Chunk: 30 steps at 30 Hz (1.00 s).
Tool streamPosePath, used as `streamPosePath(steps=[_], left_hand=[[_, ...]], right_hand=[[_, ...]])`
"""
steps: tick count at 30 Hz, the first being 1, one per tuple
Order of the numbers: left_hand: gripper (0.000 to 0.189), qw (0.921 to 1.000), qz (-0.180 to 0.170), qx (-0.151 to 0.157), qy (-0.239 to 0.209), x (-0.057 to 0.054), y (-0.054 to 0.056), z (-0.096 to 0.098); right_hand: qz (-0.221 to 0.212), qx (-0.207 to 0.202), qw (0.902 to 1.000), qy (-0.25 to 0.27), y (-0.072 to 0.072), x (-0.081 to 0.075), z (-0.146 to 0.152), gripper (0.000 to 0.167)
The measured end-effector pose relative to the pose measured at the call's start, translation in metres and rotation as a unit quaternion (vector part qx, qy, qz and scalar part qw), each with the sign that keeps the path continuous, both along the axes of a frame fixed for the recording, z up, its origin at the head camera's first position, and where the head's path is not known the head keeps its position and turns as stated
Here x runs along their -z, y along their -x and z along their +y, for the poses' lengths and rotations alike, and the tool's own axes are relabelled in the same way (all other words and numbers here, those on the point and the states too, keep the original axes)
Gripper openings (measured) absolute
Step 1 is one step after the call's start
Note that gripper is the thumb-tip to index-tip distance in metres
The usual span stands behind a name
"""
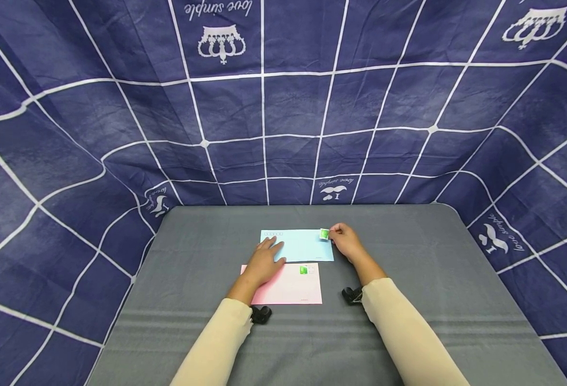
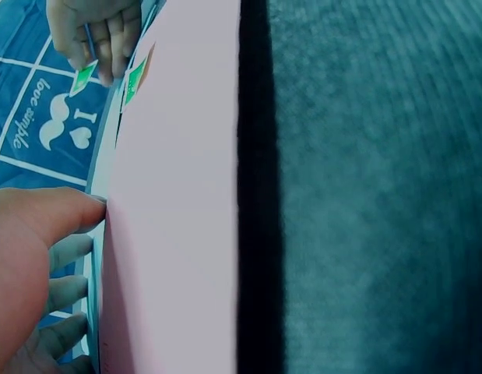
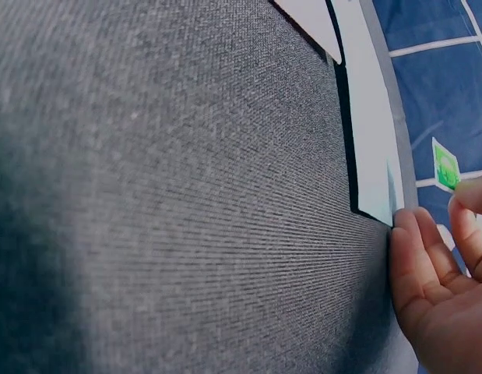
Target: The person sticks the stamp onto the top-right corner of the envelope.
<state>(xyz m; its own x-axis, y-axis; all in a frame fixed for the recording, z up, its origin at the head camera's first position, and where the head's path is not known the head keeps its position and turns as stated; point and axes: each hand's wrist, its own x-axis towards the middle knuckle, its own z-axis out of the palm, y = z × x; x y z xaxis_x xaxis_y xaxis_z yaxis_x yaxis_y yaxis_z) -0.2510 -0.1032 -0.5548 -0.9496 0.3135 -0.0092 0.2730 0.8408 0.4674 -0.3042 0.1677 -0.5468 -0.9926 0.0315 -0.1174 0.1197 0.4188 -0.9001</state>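
Note:
A light blue envelope (image 1: 302,247) lies flat on the grey table. My left hand (image 1: 265,261) rests with spread fingers on its left part. Between thumb and finger my right hand (image 1: 346,240) pinches a small green-and-white stamp (image 1: 324,234) at the envelope's upper right corner. In the right wrist view the stamp (image 3: 446,165) is held up, apart from the blue envelope (image 3: 369,117). Nearer to me lies a pink envelope (image 1: 288,289), with a similar green stamp (image 1: 303,270) on its upper right; my left hand and wrist cover its upper left corner.
The table (image 1: 186,300) has a grey cloth top. Behind it and at both sides hangs a dark blue curtain (image 1: 293,107) with white grid lines. A black device (image 1: 261,314) is strapped at my left wrist, another (image 1: 352,295) at my right.

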Motion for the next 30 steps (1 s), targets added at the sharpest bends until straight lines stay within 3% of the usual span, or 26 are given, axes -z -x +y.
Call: streamPosePath(steps=[15,30], left_hand=[[0.055,1.0,0.005,-0.002,-0.001,0.001,0.0,0.001],[0.055,1.0,0.0,-0.009,-0.003,0.003,-0.001,0.001]], right_hand=[[-0.022,-0.014,0.9976,-0.064,0.009,-0.004,-0.004,0.018],[-0.038,-0.002,0.9935,-0.108,0.017,-0.005,-0.015,0.018]])
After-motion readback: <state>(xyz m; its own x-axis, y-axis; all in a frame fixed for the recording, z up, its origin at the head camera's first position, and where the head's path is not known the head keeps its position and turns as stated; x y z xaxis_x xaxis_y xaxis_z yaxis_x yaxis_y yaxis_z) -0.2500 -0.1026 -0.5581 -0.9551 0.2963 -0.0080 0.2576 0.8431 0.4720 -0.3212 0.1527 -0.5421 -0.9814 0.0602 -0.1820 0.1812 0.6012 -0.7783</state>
